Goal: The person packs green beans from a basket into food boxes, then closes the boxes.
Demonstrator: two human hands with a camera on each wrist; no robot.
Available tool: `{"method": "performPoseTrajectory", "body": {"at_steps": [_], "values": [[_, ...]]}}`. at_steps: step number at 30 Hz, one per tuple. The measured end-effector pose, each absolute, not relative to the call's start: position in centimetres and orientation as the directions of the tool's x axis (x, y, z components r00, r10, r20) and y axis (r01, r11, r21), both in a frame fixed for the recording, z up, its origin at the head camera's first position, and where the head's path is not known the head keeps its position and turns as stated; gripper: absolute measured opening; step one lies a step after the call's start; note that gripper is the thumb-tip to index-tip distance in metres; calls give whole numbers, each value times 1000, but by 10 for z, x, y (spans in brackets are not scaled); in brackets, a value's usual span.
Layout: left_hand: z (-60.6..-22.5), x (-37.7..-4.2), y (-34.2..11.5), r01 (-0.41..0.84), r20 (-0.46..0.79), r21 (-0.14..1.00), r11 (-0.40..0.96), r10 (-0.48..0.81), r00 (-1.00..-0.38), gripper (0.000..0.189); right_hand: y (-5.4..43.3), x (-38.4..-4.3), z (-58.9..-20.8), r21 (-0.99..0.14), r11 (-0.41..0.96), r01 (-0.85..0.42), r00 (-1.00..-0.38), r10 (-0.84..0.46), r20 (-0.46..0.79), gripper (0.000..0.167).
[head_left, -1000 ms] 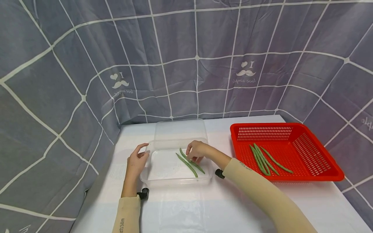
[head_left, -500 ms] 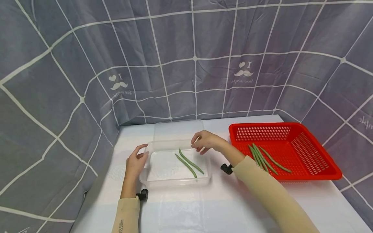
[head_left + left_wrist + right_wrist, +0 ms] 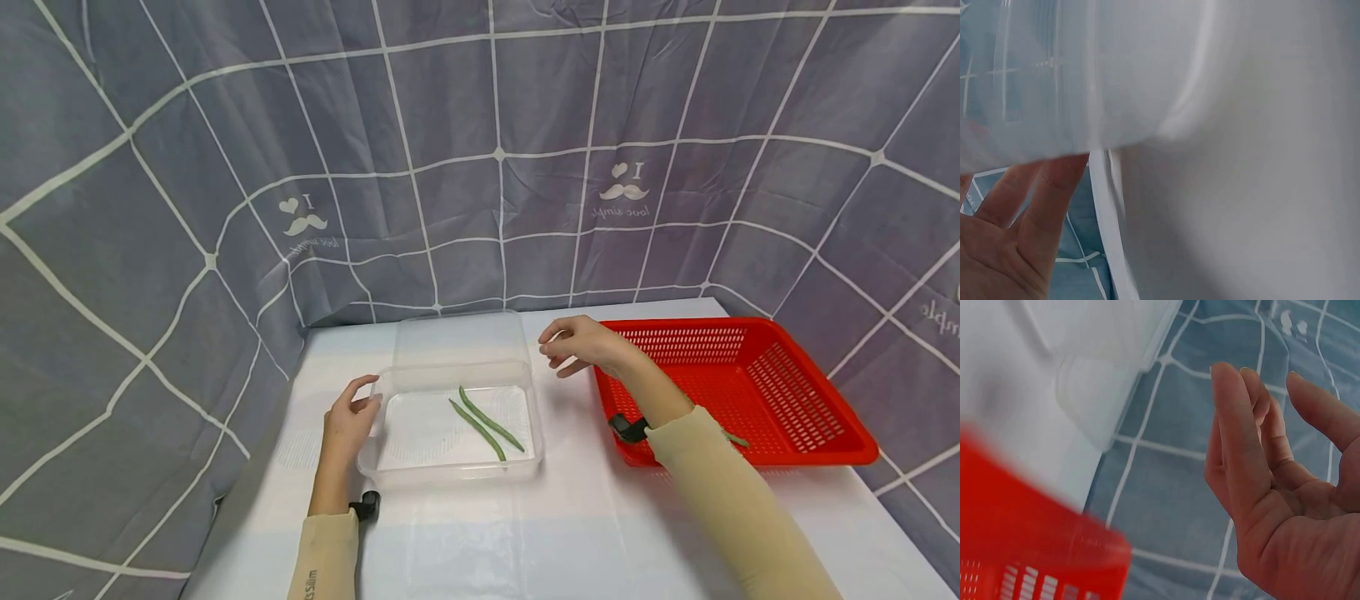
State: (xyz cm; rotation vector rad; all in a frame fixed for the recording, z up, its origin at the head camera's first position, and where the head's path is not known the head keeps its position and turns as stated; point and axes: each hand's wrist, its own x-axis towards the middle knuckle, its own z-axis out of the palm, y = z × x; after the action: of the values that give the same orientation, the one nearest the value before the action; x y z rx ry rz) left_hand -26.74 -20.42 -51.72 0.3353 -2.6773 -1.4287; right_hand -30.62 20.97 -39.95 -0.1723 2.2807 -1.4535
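Note:
A clear plastic container (image 3: 420, 427) stands on the table with two green beans, one bean (image 3: 491, 419) beside another bean (image 3: 477, 428), lying in its right half. At the container's left side my left hand (image 3: 348, 425) touches the rim; in the left wrist view its fingers (image 3: 1054, 194) reach against the outer wall, tips hidden. My right hand (image 3: 588, 343) hangs in the air between the container and a red plastic basket (image 3: 806, 458), fingers loosely bent and holding nothing. One more green bean (image 3: 737, 439) shows in the basket, partly hidden by the right sleeve.
Behind the container lies a clear, flat, lid-like piece (image 3: 459, 337). The white-covered table (image 3: 465, 542) is bounded at the back and sides by a grey checked curtain (image 3: 450, 200). The right forearm crosses the basket's left front corner.
My right hand has let go of a green bean in the container, risen and moved right toward the basket. The left hand has stayed at the container's left side.

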Motion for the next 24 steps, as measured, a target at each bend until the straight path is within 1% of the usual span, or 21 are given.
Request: {"method": "performPoseTrajectory", "body": {"at_steps": [9, 13, 24], "values": [[-517, -267, -202, -156, -27, 827, 540, -238, -971, 45, 242, -302, -396, -901, 412, 134, -912, -304, -275, 38], [-516, -267, -202, -158, -29, 828, 538, -240, -970, 45, 255, -299, -393, -900, 421, 114, -918, -302, -257, 43], [-514, -265, -204, -141, -19, 831, 539, -225, -974, 46, 300, -294, -388, -891, 427, 154, -926, -253, -281, 52]]}}
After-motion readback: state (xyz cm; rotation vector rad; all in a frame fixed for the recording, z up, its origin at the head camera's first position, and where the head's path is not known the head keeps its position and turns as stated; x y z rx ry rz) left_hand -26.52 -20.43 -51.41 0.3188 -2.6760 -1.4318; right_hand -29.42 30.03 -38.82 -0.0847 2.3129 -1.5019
